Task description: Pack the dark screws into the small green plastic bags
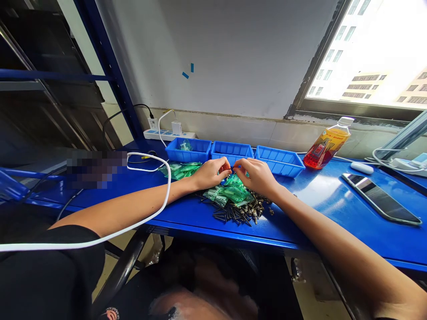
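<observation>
My left hand (212, 173) is over the front of the middle blue bin, its thumb and fingertips pinched together. Facing it a small gap away, my right hand (256, 175) also has its fingers curled into a pinch. Whatever lies in either pinch is too small to make out. Just below my hands is a heap of small green plastic packets (233, 192). Dark screws (235, 213) and brassy metal pieces (258, 205) lie loose in front of it. Beside my left wrist is another pile of green packets (183, 170).
Behind my hands stand a left blue bin (188, 156) with a clear packet in it, a middle bin (231, 149) and a right bin (280, 162). A drink bottle (328, 144) and a phone (380, 198) are rightward. A white cable (168, 186) crosses above my left forearm.
</observation>
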Demonstrator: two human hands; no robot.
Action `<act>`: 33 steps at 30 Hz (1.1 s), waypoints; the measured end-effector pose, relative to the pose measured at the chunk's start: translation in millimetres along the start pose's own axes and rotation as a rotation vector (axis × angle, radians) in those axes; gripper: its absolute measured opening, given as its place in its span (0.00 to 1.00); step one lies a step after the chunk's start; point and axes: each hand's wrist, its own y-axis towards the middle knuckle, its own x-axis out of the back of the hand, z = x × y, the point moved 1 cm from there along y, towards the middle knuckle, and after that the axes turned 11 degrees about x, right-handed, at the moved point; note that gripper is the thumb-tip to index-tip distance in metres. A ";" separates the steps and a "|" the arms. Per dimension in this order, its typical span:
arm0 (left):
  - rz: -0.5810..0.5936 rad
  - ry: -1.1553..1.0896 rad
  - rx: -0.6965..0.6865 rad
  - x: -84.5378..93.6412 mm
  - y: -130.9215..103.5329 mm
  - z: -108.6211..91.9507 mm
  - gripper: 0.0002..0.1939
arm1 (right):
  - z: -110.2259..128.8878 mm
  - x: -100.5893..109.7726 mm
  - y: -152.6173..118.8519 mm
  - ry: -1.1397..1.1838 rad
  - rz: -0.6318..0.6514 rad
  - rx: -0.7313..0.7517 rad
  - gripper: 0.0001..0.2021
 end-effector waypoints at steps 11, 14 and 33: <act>0.001 0.018 -0.012 0.2 -0.4 -1.3 0.08 | 0.3 0.3 0.2 -0.009 -0.003 0.000 0.10; -0.006 -0.012 0.011 0.2 -0.7 -1.7 0.07 | -0.3 0.2 0.1 -0.004 0.005 -0.018 0.09; -0.016 0.046 -0.004 -0.3 0.1 0.5 0.08 | 0.0 0.8 0.3 0.022 0.035 -0.016 0.10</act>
